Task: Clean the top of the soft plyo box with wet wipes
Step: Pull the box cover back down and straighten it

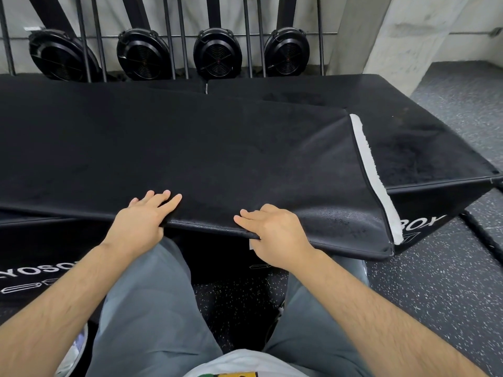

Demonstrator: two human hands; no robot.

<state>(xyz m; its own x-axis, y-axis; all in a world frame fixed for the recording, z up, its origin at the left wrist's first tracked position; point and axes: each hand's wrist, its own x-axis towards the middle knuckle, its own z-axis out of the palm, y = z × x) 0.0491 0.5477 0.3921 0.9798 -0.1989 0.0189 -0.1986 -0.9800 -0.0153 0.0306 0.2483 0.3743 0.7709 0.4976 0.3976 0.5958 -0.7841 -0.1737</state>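
Observed the left hand (144, 213) and the right hand (275, 232) clamped on the near edge of the soft plyo box top (217, 148), fingers flat above, thumbs tucked beneath.

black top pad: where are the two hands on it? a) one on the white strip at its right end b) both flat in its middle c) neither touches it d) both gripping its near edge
d: the left hand and right hand both grip the near edge of the black top pad, fingers laid over its top; the white strip is untouched.
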